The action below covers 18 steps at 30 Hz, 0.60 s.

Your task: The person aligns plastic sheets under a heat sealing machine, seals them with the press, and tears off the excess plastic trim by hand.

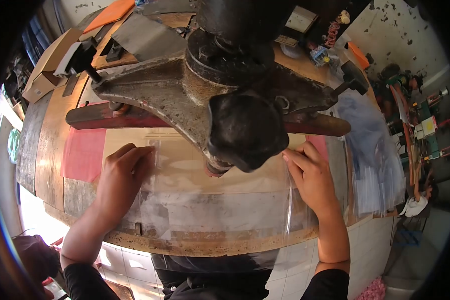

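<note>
A clear plastic sheet (215, 210) lies across the wooden table, its front part reaching the table's front edge. My left hand (127, 167) pinches the sheet's left edge, and my right hand (307, 167) pinches its right edge. Both hands are just in front of a long metal bar (150, 120) under a heavy machine head (170, 82). A black star-shaped knob (247, 130) hangs between the hands and hides part of the sheet. Beneath the bar is a tan sheet (185, 175), with a pink sheet (85, 152) at its left.
Stacked clear plastic bags (375, 165) lie at the table's right. A cardboard box (50, 67) and a grey sheet (147, 42) are at the back left. A meter (301, 21) stands behind the machine. At the lower left another person (35, 257) is partly visible.
</note>
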Tool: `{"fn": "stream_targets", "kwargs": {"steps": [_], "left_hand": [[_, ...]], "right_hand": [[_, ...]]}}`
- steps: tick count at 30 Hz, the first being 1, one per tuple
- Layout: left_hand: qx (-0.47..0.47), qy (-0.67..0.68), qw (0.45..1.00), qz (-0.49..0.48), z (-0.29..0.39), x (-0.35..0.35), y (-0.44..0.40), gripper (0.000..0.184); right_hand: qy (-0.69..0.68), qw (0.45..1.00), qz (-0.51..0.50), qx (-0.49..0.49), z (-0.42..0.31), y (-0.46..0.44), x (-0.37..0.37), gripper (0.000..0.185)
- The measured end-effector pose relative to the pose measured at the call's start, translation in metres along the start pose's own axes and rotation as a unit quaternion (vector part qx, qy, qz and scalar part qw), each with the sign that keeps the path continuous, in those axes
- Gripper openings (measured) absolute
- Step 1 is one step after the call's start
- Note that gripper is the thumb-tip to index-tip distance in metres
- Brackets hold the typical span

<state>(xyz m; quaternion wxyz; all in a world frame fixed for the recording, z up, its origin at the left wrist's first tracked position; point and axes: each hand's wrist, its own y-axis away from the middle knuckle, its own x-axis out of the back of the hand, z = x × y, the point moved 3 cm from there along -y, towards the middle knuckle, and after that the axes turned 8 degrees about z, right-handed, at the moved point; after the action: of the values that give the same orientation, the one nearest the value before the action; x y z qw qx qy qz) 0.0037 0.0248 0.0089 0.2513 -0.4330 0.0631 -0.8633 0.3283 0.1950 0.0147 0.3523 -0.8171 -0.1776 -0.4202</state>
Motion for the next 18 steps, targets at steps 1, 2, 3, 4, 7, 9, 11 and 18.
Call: {"fn": "stream_targets", "kwargs": {"steps": [1, 2, 3, 4, 7, 9, 11, 18], "left_hand": [[-0.004, -0.003, 1.000, 0.000, 0.000, 0.000, -0.001, 0.015], [-0.004, -0.003, 1.000, -0.002, 0.000, 0.000, -0.002, 0.015], [-0.010, -0.003, 1.000, 0.009, 0.001, 0.001, -0.003, 0.015], [-0.016, -0.002, 1.000, 0.020, 0.002, 0.001, -0.003, 0.015], [-0.003, 0.013, 1.000, 0.017, 0.001, 0.000, -0.002, 0.015], [-0.011, 0.003, 1.000, 0.024, 0.000, -0.002, 0.000, 0.014], [-0.045, -0.019, 0.998, 0.029, -0.002, -0.003, 0.000, 0.013], [-0.041, -0.084, 0.995, -0.023, -0.009, -0.001, 0.009, 0.024]], "right_hand": [[0.000, 1.000, -0.001, -0.001, 0.001, 0.000, -0.001, 0.023], [-0.005, 1.000, 0.003, -0.001, 0.001, 0.000, -0.001, 0.023], [-0.009, 1.000, 0.007, -0.001, 0.002, -0.001, -0.002, 0.024], [-0.010, 1.000, 0.005, -0.002, 0.001, -0.001, -0.001, 0.024], [-0.007, 1.000, -0.001, -0.009, -0.003, -0.003, 0.000, 0.024], [0.012, 1.000, 0.019, -0.019, -0.005, -0.002, 0.000, 0.024], [0.020, 1.000, 0.023, -0.006, -0.003, 0.002, -0.001, 0.023], [0.009, 0.998, -0.005, -0.055, 0.000, 0.011, -0.008, 0.025]]}}
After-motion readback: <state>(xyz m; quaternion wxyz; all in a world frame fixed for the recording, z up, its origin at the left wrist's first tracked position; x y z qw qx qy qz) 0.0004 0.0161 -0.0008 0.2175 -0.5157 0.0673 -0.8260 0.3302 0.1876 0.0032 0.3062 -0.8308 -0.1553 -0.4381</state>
